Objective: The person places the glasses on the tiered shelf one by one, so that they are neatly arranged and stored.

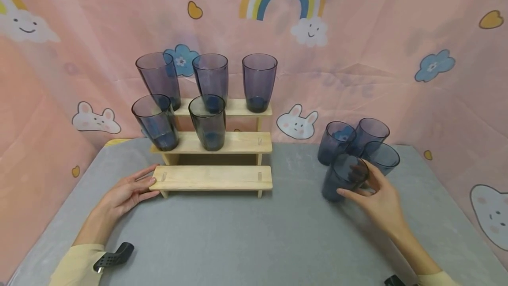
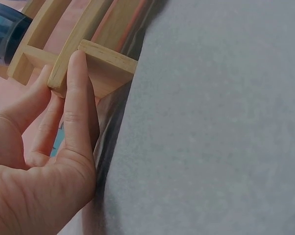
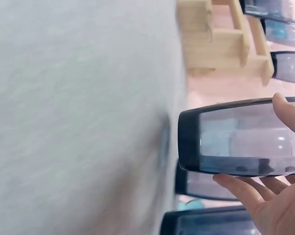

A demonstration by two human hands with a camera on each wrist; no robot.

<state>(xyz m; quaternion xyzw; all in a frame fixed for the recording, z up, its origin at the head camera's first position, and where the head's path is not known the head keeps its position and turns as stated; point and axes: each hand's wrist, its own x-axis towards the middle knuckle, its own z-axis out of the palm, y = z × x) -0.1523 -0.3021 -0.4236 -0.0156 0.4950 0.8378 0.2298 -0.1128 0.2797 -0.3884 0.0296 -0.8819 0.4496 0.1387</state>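
Observation:
A three-tier wooden stand (image 1: pixel 214 178) bears several tinted glass tumblers: three on the top tier, two on the middle one, where one glass (image 1: pixel 208 127) stands near the centre. At the left end of the bottom plank, my left hand (image 1: pixel 128 193) pinches the wood, with digits above and below it in the left wrist view. My right hand (image 1: pixel 379 200) holds a blue-grey tumbler (image 3: pixel 240 139) by its sides, thumb on one side and fingers on the other. That tumbler is upright, with its base close to the table; the head view cannot tell whether they touch.
Three more tumblers stand close behind the held one, including a left one (image 1: pixel 335 144) and a right one (image 1: pixel 381 158). A grey cloth covers the table (image 1: pixel 246 242). A pink printed curtain (image 1: pixel 357 87) hangs behind and at both sides.

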